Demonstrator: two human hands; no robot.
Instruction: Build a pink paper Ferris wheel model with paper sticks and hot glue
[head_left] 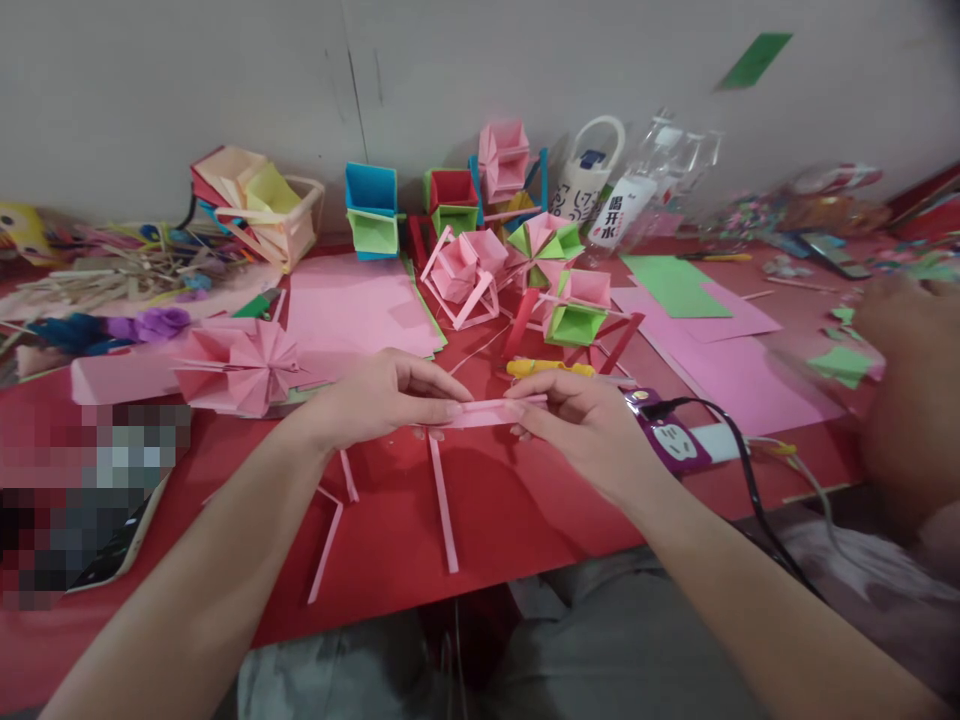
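Observation:
Between my two hands stretches a folded pink paper strip (487, 412), held level above the red tabletop. My left hand (386, 400) pinches its left end between thumb and fingers. The right end is gripped by my right hand (574, 415) in the same way. Below the hands lies a narrow pink paper stick (443, 505), and a bent pink paper stick (326, 545) rests to its left, partly behind my left forearm. A yellow-handled tool (547, 368) lies just beyond my right hand. To the left of my left hand sits a pink folded-paper fan shape (240, 368).
Folded-paper models (457, 265) stand along the back, beside pink sheets (352, 300) and a clear bottle (637, 190). A purple power strip (679, 445) with cables lies right. Another person's arm (907, 380) reaches in at far right. A blurred-out device (135, 530) lies left.

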